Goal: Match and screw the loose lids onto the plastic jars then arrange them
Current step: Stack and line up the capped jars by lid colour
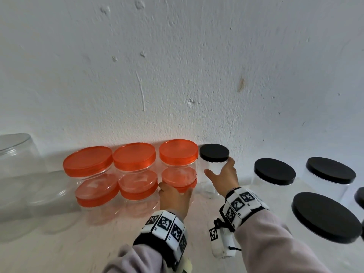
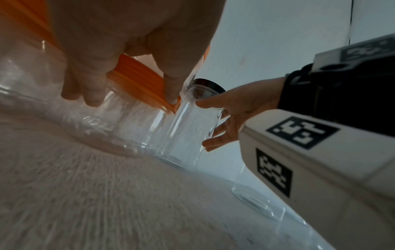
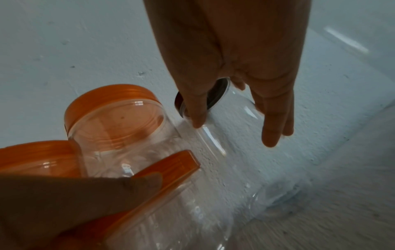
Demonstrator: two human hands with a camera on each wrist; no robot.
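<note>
While lidless clear jars are sitting far left on the bench, six orange-lidded jars are standing against the wall in two-high stacks. The left hand is holding the lower jar of the rightmost stack, fingers curled over its orange lid. Just beside that stack, the right hand is cupping a small black-lidded jar, fingers spread wide around it. Larger black-lidded jars are standing further right.
</note>
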